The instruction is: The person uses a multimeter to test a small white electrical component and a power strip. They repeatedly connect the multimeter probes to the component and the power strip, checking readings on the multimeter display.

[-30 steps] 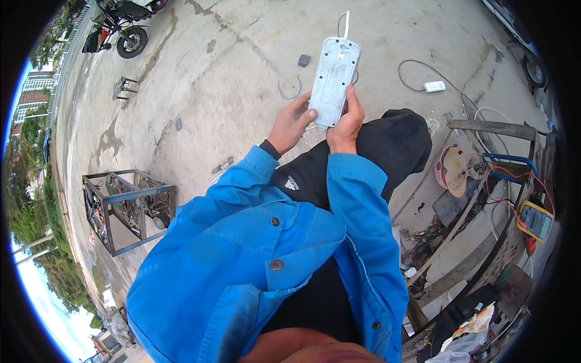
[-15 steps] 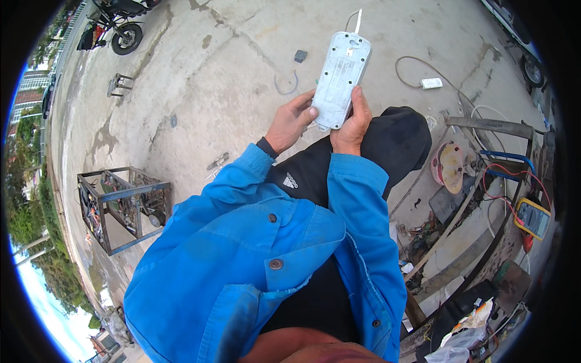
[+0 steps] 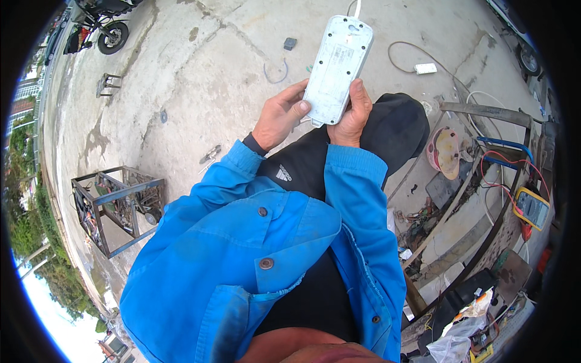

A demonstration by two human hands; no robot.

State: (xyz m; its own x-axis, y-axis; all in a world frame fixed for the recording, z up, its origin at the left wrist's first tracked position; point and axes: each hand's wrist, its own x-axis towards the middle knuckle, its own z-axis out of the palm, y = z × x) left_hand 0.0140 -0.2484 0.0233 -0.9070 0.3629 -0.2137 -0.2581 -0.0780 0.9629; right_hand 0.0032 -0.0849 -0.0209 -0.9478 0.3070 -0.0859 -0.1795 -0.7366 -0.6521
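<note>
A scuffed white power strip (image 3: pixel 339 66) is held up over my knees, its screwed back facing me. A white cord (image 3: pixel 357 8) leaves its far end, and a keyhole slot shows near that end. My left hand (image 3: pixel 281 115) grips the near left edge, with the thumb on the back face. On the near right side my right hand (image 3: pixel 352 115) is wrapped round the edge, thumb up along it. The fingers under the strip and its socket face are hidden.
To the right, a metal frame bench (image 3: pixel 484 110) carries a yellow multimeter (image 3: pixel 532 209) with red leads. A white box on a cable (image 3: pixel 425 68) lies on the concrete. A rusty metal frame with scrap (image 3: pixel 118 199) stands left, and a small stool (image 3: pixel 109 85) beyond it.
Both hands have raised the power strip slightly toward me, so it looks larger and sits higher in view. The surroundings have shifted a little left as my head moved.
</note>
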